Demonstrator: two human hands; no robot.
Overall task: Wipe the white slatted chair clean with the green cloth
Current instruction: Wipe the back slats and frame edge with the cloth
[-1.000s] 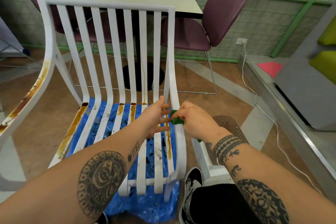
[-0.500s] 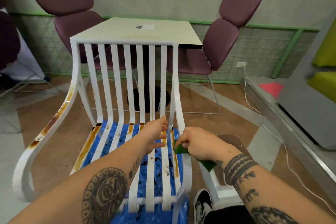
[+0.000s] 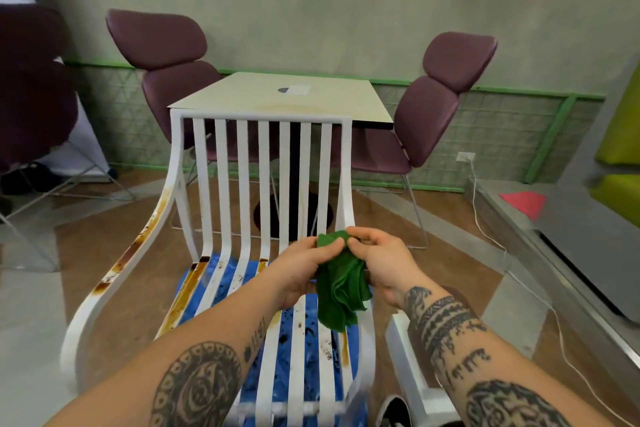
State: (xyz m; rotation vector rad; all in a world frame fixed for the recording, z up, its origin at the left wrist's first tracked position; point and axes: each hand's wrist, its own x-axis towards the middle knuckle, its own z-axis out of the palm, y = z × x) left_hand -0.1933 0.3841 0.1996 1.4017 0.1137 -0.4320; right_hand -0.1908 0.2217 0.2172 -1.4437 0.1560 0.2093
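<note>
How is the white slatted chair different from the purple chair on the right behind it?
The white slatted chair has open slats; the purple chair has solid padded cushions. The white chair shows brown stains on its arm and seat; the purple chair looks clean. The white chair stands near, under the hands holding the green cloth; the purple chair stands at the table. Both are empty.

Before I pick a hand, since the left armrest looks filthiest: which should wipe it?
Left, probably. The left hand already pinches the green cloth and sits nearer the stained left armrest; the right hand would cross the seat.
</note>
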